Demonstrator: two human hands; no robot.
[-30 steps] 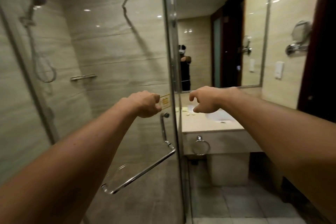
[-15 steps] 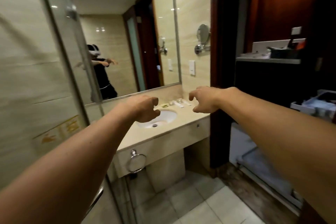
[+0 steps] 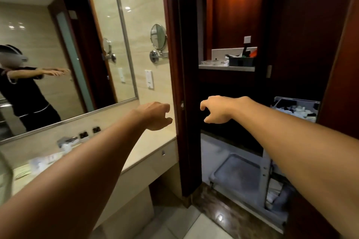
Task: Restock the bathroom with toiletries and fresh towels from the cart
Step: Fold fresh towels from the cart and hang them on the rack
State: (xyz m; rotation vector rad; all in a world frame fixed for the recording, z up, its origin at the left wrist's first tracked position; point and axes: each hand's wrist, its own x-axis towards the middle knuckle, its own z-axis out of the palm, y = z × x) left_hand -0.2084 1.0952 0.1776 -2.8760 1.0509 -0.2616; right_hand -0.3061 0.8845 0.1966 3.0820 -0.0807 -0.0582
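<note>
Both my arms stretch forward at chest height. My left hand (image 3: 155,115) hangs over the right end of the beige vanity counter (image 3: 155,141), fingers loosely curled, holding nothing. My right hand (image 3: 216,108) is in front of the dark doorway, fingers loosely curled and empty. Beyond the doorway stands the grey cart (image 3: 272,176); its top tray (image 3: 295,107) holds small toiletries and white items, and a folded towel (image 3: 279,198) lies lower down. Small toiletry items (image 3: 83,135) sit along the counter's back edge.
A dark wooden door frame (image 3: 184,83) splits the bathroom from the hallway. A wall mirror (image 3: 58,54) shows a person with arms out. A round shaving mirror (image 3: 158,41) juts from the wall. A hallway shelf (image 3: 226,67) carries a dark caddy.
My view has swung right, from the shower glass past the sink to the doorway and cart. Both hands stay outstretched; their fingers have loosened from fists.
</note>
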